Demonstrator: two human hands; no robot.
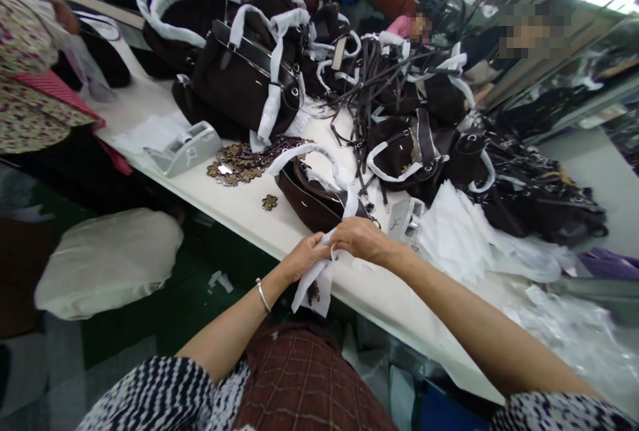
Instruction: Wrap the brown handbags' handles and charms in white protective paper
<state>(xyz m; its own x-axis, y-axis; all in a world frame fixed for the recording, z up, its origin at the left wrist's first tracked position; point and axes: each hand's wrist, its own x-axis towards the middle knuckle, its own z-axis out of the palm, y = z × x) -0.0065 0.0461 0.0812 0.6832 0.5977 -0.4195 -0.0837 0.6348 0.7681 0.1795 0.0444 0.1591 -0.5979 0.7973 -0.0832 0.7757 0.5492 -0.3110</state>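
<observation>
My left hand (pixel 305 257), with a bracelet at its wrist, pinches a strip of white tissue paper (pixel 315 285) at the table's front edge. Close against it, my right hand (pixel 360 238) has its fingers closed on the same paper. The paper's loose ends hang below both hands, with something small and dark showing on it. Just behind the hands a dark brown handbag (pixel 312 201) lies tilted on the white table (pixel 239 215), its handle (pixel 319 150) wrapped in white paper. A flower-shaped charm (pixel 269 202) lies to the bag's left.
More dark handbags (pixel 239 78) stand behind, with hanging straps (pixel 369 85). Tape dispensers (pixel 187 148) (pixel 405 219) stand either side. Flower charms (pixel 239 161) are heaped at the left; white sheets (pixel 456 231) lie at the right. A person (pixel 30 72) stands far left, beyond a cushioned stool (pixel 110 261).
</observation>
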